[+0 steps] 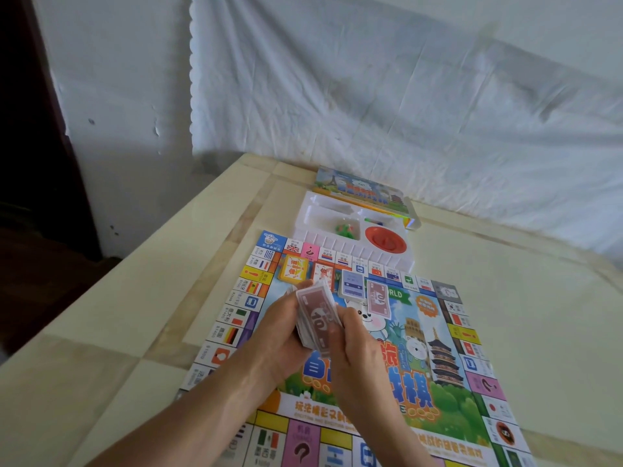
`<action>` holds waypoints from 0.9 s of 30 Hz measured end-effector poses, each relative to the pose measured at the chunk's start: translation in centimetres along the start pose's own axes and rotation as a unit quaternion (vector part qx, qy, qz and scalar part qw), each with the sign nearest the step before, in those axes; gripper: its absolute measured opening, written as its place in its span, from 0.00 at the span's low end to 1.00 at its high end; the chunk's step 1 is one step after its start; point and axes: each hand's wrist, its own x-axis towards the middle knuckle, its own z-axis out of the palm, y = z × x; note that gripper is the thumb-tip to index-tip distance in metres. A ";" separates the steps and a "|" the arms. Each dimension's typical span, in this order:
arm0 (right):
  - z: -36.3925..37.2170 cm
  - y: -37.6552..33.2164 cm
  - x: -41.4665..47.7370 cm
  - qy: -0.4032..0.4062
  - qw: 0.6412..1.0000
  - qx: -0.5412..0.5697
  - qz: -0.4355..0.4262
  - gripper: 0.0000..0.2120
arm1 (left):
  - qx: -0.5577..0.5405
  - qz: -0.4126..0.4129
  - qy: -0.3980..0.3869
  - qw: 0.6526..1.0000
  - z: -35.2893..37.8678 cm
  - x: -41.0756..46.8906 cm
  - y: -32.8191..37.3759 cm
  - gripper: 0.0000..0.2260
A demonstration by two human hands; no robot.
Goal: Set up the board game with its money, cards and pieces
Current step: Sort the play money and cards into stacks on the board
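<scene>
The colourful game board [435,375] lies flat on the table. Above its middle, my left hand [279,326] cradles a thick stack of play money [315,315] with a maroon "10" note on top. My right hand [354,345] grips the near end of that stack, thumb on the top note. On the board's far part lie a yellow card deck [293,269], a red-and-white card deck [323,274], a blue pile [353,284] and a maroon "10" note pile [378,299], side by side.
A white plastic box tray [323,242] sits at the board's far edge, holding green pieces [344,228] and a red disc [384,242]. The illustrated box lid [367,190] lies behind it. The beige table [135,332] ends at the left; white cloth hangs behind.
</scene>
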 end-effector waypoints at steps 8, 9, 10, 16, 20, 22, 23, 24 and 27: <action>0.8 0.3 -0.6 0.039 0.996 0.017 -0.078 0.11 | -0.048 -0.012 -0.019 0.999 -0.7 0.3 0.4 0.12; 0.7 0.2 -0.7 0.052 0.994 0.024 -0.092 0.09 | -0.053 -0.009 -0.019 0.998 -1.0 0.4 0.4 0.12; 0.7 0.1 -0.8 0.061 0.993 0.028 -0.102 0.08 | -0.060 -0.005 -0.021 0.998 -1.2 0.6 0.4 0.13; 0.6 0.5 -1.1 0.078 0.984 -0.010 -0.159 0.13 | -0.051 0.035 -0.059 0.996 -2.1 1.4 0.2 0.16; 0.4 0.6 -1.1 0.071 0.984 -0.008 -0.161 0.13 | -0.051 0.020 -0.038 0.998 -1.6 1.2 0.2 0.12; 0.2 0.7 -1.0 0.058 0.987 0.007 -0.151 0.12 | -0.021 -0.015 -0.049 0.998 -1.6 1.0 0.4 0.14; 0.1 0.6 -1.0 0.049 0.988 0.018 -0.147 0.10 | 0.010 -0.035 -0.067 0.997 -1.5 0.9 0.5 0.16; 0.0 0.4 -1.1 0.035 0.989 0.035 -0.139 0.09 | 0.038 -0.042 -0.089 0.994 -1.5 0.7 0.5 0.17; -0.9 -0.4 -1.2 -0.005 0.990 0.132 -0.056 0.09 | 0.046 -0.010 -0.060 0.997 -1.2 0.4 0.1 0.13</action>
